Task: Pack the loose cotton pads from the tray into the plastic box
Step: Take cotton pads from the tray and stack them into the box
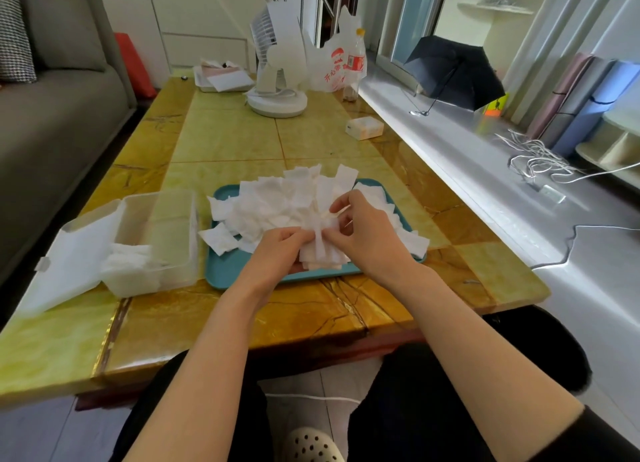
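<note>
White square cotton pads (322,254) sit stacked, pinched by left hand (280,245) and right hand (367,235) over the teal plastic tray (221,276). Recommendation: square edges before transfer to the clear plastic box (173,219), left.

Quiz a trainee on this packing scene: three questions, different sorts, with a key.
1. True or false: the plastic box stands left of the tray.
2. What do the left hand and right hand hold together? A) a bunch of cotton pads B) a bottle C) a fan
3. Fill in: the box's lid is ___.
Key: 1 true; 2 A; 3 open.
</note>
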The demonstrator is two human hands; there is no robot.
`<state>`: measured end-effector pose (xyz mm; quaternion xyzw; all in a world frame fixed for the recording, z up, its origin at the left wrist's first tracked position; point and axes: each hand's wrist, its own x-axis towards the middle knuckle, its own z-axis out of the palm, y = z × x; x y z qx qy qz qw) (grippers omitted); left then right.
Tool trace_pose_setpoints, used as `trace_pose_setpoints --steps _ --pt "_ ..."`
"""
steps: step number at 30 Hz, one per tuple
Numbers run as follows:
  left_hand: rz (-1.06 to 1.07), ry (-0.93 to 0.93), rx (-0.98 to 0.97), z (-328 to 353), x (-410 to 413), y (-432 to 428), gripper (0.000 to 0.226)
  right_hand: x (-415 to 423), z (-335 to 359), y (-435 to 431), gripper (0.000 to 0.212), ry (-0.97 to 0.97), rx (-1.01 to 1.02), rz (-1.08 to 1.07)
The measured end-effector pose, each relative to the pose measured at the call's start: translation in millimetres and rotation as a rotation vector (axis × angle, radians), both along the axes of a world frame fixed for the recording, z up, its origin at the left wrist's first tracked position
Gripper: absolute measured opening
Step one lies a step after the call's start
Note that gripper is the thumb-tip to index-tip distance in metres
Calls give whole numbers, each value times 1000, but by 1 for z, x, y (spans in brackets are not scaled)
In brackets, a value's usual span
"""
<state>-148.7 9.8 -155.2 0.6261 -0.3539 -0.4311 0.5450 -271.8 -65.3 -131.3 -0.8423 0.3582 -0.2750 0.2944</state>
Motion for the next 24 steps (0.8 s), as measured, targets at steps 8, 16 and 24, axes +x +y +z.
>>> trace_pose_setpoints --steps 8,16,24 --pt "-2 -35 14 0 5 5 22 11 -3 -3 25 11 22 67" --pt "74 -32 20 2 15 10 22 20 -19 -9 40 -64 267 74" --pt "105 -161 -19 0 19 29 14 14 -29 -17 22 -227 340 70"
